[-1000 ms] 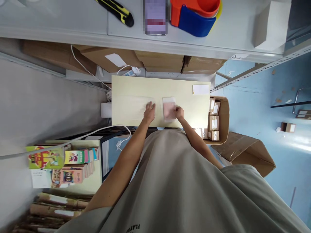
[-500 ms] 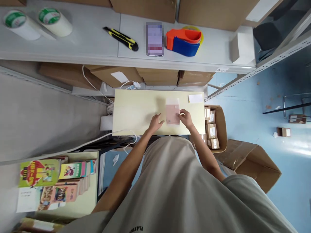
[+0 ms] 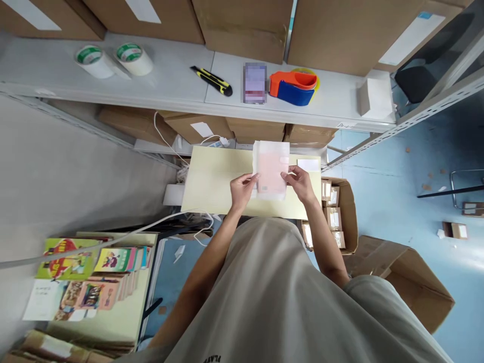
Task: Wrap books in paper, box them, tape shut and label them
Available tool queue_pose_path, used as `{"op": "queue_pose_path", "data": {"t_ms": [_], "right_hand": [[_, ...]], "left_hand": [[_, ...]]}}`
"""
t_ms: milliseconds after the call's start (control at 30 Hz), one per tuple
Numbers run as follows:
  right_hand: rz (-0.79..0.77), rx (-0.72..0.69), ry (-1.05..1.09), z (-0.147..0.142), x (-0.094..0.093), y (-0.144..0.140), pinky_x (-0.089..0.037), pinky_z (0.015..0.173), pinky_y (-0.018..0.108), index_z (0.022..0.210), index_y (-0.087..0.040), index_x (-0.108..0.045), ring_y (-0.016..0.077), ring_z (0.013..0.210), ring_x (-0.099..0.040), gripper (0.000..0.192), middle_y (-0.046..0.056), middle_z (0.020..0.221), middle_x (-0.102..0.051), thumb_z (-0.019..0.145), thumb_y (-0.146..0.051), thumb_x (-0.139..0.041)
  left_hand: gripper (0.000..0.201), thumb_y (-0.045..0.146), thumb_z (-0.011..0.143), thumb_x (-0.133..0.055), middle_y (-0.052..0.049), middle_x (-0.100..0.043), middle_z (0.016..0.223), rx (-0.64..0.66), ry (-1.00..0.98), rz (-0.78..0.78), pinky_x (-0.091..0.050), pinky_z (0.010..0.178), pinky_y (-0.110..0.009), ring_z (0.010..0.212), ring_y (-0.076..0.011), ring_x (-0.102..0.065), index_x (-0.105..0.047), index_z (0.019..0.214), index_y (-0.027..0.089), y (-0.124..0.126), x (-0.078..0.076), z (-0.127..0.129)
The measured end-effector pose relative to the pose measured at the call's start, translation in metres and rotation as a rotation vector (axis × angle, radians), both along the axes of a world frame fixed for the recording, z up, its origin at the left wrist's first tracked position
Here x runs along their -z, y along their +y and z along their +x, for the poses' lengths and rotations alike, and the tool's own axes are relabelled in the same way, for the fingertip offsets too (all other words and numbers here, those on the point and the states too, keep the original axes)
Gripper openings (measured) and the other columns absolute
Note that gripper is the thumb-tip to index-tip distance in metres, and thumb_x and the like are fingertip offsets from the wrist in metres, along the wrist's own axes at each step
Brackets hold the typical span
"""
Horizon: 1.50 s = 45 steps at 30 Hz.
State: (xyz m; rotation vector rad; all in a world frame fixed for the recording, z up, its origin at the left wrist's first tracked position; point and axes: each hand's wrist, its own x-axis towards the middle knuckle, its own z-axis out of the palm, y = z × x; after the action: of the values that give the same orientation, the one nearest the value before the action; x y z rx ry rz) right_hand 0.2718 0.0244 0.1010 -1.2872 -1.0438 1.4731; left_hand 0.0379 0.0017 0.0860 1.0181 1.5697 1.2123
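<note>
Your left hand (image 3: 242,189) and right hand (image 3: 300,182) pinch the pink packet (image 3: 270,172) by its side edges above the worktop (image 3: 212,176). Fingers closed lightly; it could slip or crease.

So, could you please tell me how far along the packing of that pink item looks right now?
Done: the pink item already sits inside a translucent bag. In hand: the left hand and right hand hold the bag by its side edges, above the pale table. Left: whether the bag is sealed cannot be told; the tape dispenser lies on the shelf.
</note>
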Motion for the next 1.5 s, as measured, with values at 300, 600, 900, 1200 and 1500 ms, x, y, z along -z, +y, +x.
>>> {"op": "queue_pose_path", "data": {"t_ms": [300,600,900,1200,1500], "right_hand": [[0.039,0.002,-0.02,-0.007,0.014,0.004,-0.062,0.071,0.033,0.1,-0.026,-0.072,0.0175,0.076,-0.068,0.064,-0.001,0.088,-0.073,0.074,-0.079,-0.096],[0.134,0.168,-0.309,-0.042,0.015,-0.006,-0.072,0.095,0.047,0.116,-0.025,-0.081,0.0325,0.113,-0.084,0.059,0.015,0.128,-0.086,0.093,-0.079,-0.077],[0.049,0.16,-0.017,-0.081,0.0,-0.005,-0.072,0.096,0.042,0.099,-0.021,-0.089,0.0282,0.101,-0.082,0.067,0.004,0.097,-0.088,0.078,-0.084,-0.09],[-0.062,-0.02,0.183,-0.026,0.003,0.014,-0.055,0.063,0.03,0.074,-0.026,-0.08,0.016,0.067,-0.062,0.059,-0.002,0.071,-0.072,0.064,-0.079,-0.105],[-0.123,-0.064,0.311,-0.046,0.005,0.01,-0.056,0.064,0.029,0.075,-0.028,-0.083,0.0155,0.065,-0.061,0.053,-0.004,0.065,-0.07,0.06,-0.071,-0.111]], "left_hand": [[0.035,0.054,0.086,-0.091,-0.005,-0.085,0.087,-0.005,-0.074,0.034,-0.066,0.083,-0.034,0.088,-0.0229,-0.081,-0.077,0.085,0.022,0.004,0.002,-0.001],[0.01,0.032,0.098,-0.081,-0.005,-0.088,0.095,-0.04,0.175,0.176,-0.068,0.086,-0.034,0.085,-0.021,-0.083,-0.082,0.096,0.022,0.005,0.0,0.012],[0.017,0.035,0.112,-0.073,-0.009,-0.088,0.125,0.116,0.497,0.46,-0.068,0.106,-0.039,0.116,-0.0255,-0.086,-0.084,0.104,0.028,-0.008,-0.006,0.023],[0.063,0.061,0.092,-0.095,-0.013,-0.086,0.132,0.016,-0.066,0.24,-0.068,0.106,-0.044,0.122,-0.0294,-0.082,-0.079,0.139,0.022,0.004,-0.036,-0.026],[0.058,0.062,0.084,-0.101,-0.005,-0.085,0.097,0.093,-0.292,0.119,-0.068,0.09,-0.035,0.093,-0.0215,-0.082,-0.081,0.12,0.022,0.005,-0.032,-0.054]]}}
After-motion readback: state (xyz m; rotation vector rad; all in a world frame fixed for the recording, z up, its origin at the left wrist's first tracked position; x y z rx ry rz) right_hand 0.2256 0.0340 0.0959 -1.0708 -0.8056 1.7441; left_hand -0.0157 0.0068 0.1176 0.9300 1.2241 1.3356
